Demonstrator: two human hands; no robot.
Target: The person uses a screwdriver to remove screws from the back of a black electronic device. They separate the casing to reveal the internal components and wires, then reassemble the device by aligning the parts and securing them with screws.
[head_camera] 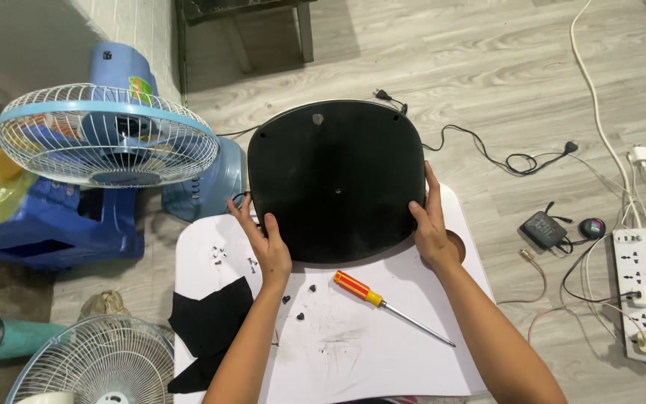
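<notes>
A wide black rounded fan base plate (336, 179) stands tilted on the white table (383, 352), its flat underside facing me. My left hand (265, 241) grips its lower left edge, and my right hand (431, 221) grips its right edge. Close below the plate lies a screwdriver (386, 305) with a red and yellow handle. Several small dark screws (300, 303) are scattered on the table between my arms, and more small screws (220, 254) lie at the left.
A black cloth (207, 325) lies on the table's left side. A blue fan (110, 138) rests on a blue stool at left; another fan grille (91, 359) sits bottom left. A white power strip (641, 295), adapter (543, 228) and cables lie on the floor at right.
</notes>
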